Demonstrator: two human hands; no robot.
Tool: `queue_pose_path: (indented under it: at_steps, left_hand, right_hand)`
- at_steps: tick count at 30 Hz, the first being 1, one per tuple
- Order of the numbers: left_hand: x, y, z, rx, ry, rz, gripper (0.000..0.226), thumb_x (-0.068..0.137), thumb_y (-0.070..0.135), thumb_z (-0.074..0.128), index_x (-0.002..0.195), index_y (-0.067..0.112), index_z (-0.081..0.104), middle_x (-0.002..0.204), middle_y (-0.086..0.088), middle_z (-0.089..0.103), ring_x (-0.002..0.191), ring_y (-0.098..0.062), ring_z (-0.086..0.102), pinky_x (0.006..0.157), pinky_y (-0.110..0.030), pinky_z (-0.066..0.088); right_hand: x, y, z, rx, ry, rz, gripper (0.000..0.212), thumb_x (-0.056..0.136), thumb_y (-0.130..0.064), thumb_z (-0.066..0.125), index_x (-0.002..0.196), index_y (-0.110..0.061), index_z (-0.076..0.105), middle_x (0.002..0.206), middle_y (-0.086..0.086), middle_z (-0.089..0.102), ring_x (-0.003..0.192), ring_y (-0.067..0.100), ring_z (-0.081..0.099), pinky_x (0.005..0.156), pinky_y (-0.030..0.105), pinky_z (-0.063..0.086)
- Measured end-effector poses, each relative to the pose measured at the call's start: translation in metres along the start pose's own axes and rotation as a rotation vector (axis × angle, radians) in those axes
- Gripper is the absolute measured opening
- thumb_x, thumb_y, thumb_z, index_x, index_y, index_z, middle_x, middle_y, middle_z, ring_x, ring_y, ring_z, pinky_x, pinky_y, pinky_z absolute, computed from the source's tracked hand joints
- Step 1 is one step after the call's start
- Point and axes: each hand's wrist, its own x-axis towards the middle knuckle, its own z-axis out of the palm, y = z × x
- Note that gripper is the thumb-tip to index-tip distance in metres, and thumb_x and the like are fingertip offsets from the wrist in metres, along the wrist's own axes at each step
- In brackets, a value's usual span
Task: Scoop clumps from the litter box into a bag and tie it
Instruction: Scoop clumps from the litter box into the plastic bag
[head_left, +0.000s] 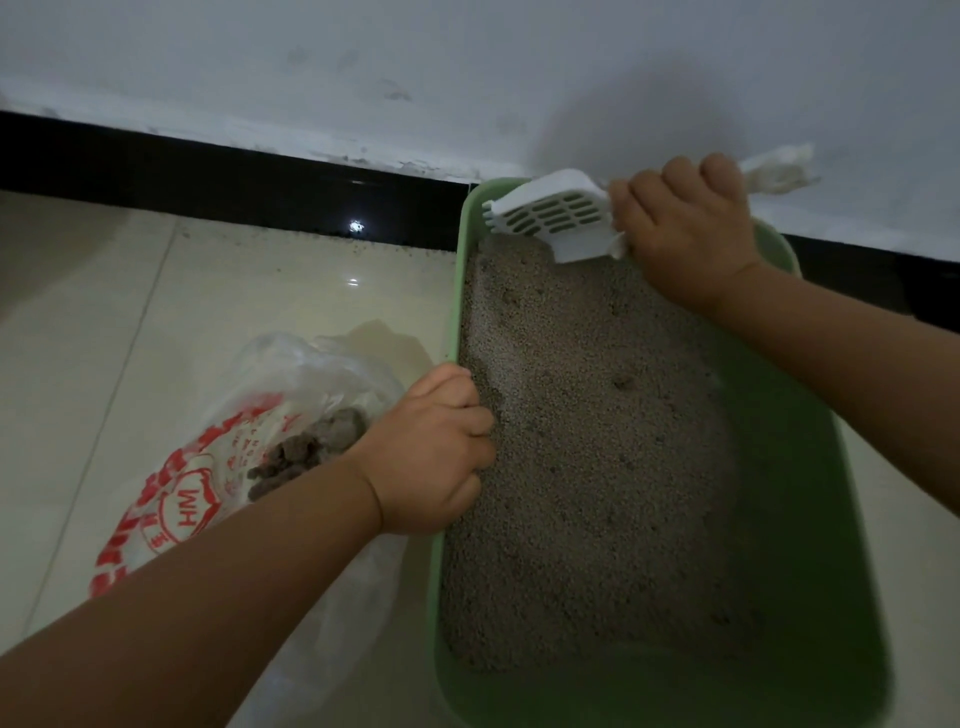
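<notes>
While gripped, slotted scoop (553, 215), grainy litter (597, 441)

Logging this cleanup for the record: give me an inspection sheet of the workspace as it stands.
Surface: glossy cream tile floor, grit along the baseboard.
Job's things: green litter box holding grey litter; white slotted scoop at its far end; plastic bag with red print to its left, open, clumps inside, untied.
Clutter: nothing seen.
Grippers: left hand grips the box's left rim; right hand grips the scoop handle, wrapped in white tissue.
Cables: nothing seen.
Surroundings: white wall, black baseboard.
</notes>
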Motion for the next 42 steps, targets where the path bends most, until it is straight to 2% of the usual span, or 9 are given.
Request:
queue_pose_path:
  at_steps: [6, 11, 15, 19, 21, 24, 33, 37, 42]
  left_hand:
    - [0.0, 0.001, -0.001, 0.014, -0.014, -0.008, 0.028, 0.068, 0.021, 0.037, 0.051, 0.011, 0.057, 0.056, -0.005, 0.049, 0.071, -0.019, 0.033, 0.091, -0.035, 0.029]
    - [-0.001, 0.001, -0.004, 0.025, -0.041, -0.014, 0.03, 0.07, 0.022, 0.038, 0.053, 0.01, 0.059, 0.056, -0.006, 0.051, 0.071, -0.019, 0.033, 0.089, -0.035, 0.03]
    - [0.0, 0.001, -0.007, 0.056, -0.071, -0.012, 0.031, 0.07, 0.023, 0.037, 0.053, 0.01, 0.059, 0.056, -0.007, 0.05, 0.07, -0.02, 0.032, 0.086, -0.033, 0.028]
    - [-0.001, 0.0, -0.007, 0.072, -0.079, -0.006, 0.031, 0.07, 0.024, 0.037, 0.054, 0.01, 0.06, 0.056, -0.007, 0.051, 0.071, -0.019, 0.032, 0.088, -0.033, 0.028]
    - [-0.002, 0.001, -0.008, 0.079, -0.076, 0.002, 0.031, 0.069, 0.024, 0.037, 0.054, 0.01, 0.059, 0.056, -0.007, 0.051, 0.071, -0.019, 0.033, 0.088, -0.033, 0.028]
    - [-0.001, 0.002, -0.009, 0.085, -0.064, 0.007, 0.032, 0.069, 0.024, 0.036, 0.052, 0.009, 0.058, 0.055, -0.007, 0.05, 0.07, -0.019, 0.032, 0.087, -0.033, 0.028]
    - [-0.004, 0.005, -0.009, 0.138, -0.039, -0.002, 0.033, 0.068, 0.022, 0.034, 0.053, 0.007, 0.059, 0.055, -0.008, 0.051, 0.071, -0.019, 0.031, 0.089, -0.036, 0.027]
    - [-0.003, 0.006, -0.01, 0.16, -0.034, 0.004, 0.033, 0.068, 0.022, 0.034, 0.052, 0.007, 0.059, 0.054, -0.009, 0.051, 0.071, -0.019, 0.031, 0.088, -0.037, 0.027]
    - [-0.005, 0.007, -0.011, 0.173, -0.002, 0.013, 0.031, 0.068, 0.021, 0.035, 0.051, 0.007, 0.058, 0.054, -0.008, 0.051, 0.071, -0.018, 0.032, 0.089, -0.039, 0.026]
  right_hand:
    - [-0.007, -0.015, -0.005, 0.403, -0.4, 0.015, 0.028, 0.073, -0.014, 0.051, 0.093, 0.005, 0.061, 0.082, 0.021, 0.068, 0.073, 0.028, 0.064, 0.073, 0.033, 0.051]
    - [-0.016, -0.03, -0.014, 0.619, -0.584, 0.082, 0.037, 0.09, -0.016, 0.049, 0.121, 0.003, 0.048, 0.118, 0.023, 0.055, 0.108, 0.031, 0.049, 0.094, 0.041, 0.036]
    - [-0.021, -0.033, -0.02, 0.763, -0.633, 0.154, 0.032, 0.089, -0.014, 0.047, 0.117, 0.002, 0.051, 0.114, 0.022, 0.057, 0.104, 0.03, 0.05, 0.088, 0.038, 0.038]
    - [-0.03, -0.033, -0.028, 1.052, -0.784, 0.312, 0.013, 0.091, -0.01, 0.046, 0.081, -0.007, 0.054, 0.089, 0.015, 0.053, 0.085, 0.025, 0.051, 0.07, 0.03, 0.036]
    - [-0.039, -0.036, -0.032, 1.161, -0.845, 0.389, 0.017, 0.094, -0.012, 0.045, 0.092, -0.001, 0.057, 0.088, 0.01, 0.048, 0.082, 0.021, 0.045, 0.069, 0.026, 0.032]
    - [-0.053, -0.037, -0.042, 1.321, -0.863, 0.558, 0.025, 0.096, -0.015, 0.044, 0.108, 0.003, 0.057, 0.09, 0.009, 0.049, 0.083, 0.018, 0.044, 0.064, 0.026, 0.032]
    - [-0.096, -0.028, -0.083, 1.434, -0.742, 0.922, 0.023, 0.094, -0.014, 0.047, 0.109, 0.001, 0.058, 0.093, 0.009, 0.051, 0.085, 0.019, 0.047, 0.072, 0.027, 0.037]
    - [-0.119, -0.012, -0.106, 1.316, -0.65, 1.109, 0.016, 0.095, -0.017, 0.046, 0.104, -0.008, 0.056, 0.076, 0.001, 0.049, 0.075, 0.018, 0.045, 0.057, 0.021, 0.033]
    - [-0.135, 0.0, -0.129, 1.134, -0.71, 1.15, 0.021, 0.096, -0.02, 0.045, 0.088, -0.003, 0.055, 0.083, 0.011, 0.049, 0.071, 0.022, 0.044, 0.056, 0.025, 0.031]
